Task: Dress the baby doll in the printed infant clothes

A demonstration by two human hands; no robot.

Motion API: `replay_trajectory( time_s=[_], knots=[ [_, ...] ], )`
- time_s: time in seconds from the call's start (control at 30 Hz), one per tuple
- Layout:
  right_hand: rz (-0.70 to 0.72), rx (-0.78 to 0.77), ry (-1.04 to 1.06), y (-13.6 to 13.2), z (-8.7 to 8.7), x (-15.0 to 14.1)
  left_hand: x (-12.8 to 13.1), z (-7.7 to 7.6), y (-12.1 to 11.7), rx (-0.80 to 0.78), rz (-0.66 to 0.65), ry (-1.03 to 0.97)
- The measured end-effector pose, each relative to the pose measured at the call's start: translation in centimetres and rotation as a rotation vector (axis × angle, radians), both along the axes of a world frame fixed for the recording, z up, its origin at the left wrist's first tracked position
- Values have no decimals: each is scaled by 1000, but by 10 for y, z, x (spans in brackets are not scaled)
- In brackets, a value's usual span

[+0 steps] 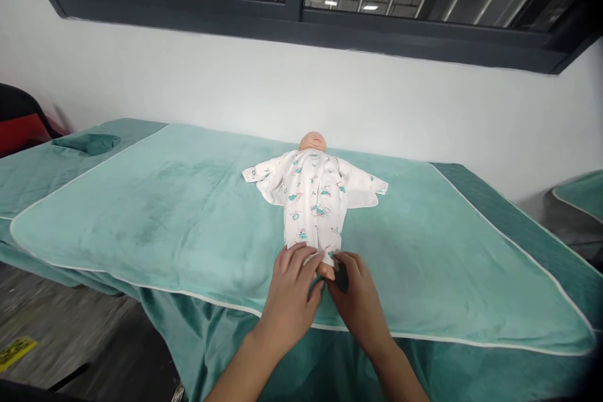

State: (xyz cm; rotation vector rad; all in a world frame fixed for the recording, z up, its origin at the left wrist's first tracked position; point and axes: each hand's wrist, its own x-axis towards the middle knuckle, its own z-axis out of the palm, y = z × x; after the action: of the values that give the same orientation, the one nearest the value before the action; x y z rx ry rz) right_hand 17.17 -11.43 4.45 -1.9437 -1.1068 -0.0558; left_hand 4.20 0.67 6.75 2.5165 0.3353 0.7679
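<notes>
A baby doll lies on its back on a teal blanket, dressed in a white patterned romper with the sleeves spread sideways. My left hand rests on the bottom hem of the romper, fingers curled over the fabric and the doll's foot. My right hand sits beside it, fingers closed round a small dark object at the doll's feet; I cannot make out what that object is.
The blanket covers a padded table against a white wall under a dark-framed window. A folded teal cloth lies at the far left. A red and black chair stands left; another teal-covered surface shows right.
</notes>
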Motion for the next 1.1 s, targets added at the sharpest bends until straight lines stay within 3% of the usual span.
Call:
replay_trajectory(
  time_s=[0.13, 0.3, 0.4, 0.67, 0.83, 0.97, 1.1],
  knots=[
    [-33, -55, 51, 8, -1, 3, 13, 13, 0, 92, 8, 110],
    [117, 106, 222, -6, 24, -2, 17, 19, 1, 122, -60, 98],
    [177, 104, 190, -17, 34, -4, 20, 19, 2, 67, -131, 46],
    [189, 31, 173, -28, 9, 2, 11, 13, 0, -14, -187, -9],
    [302, -20, 284, -35, 18, 12, -1, 12, 10, -74, -176, -42],
    [194, 41, 369, -24, 29, 39, -6, 12, 17, -3, -99, 49],
    [70, 62, 430, 4, 23, 64, -8, 10, 14, -24, -71, 89]
  ],
)
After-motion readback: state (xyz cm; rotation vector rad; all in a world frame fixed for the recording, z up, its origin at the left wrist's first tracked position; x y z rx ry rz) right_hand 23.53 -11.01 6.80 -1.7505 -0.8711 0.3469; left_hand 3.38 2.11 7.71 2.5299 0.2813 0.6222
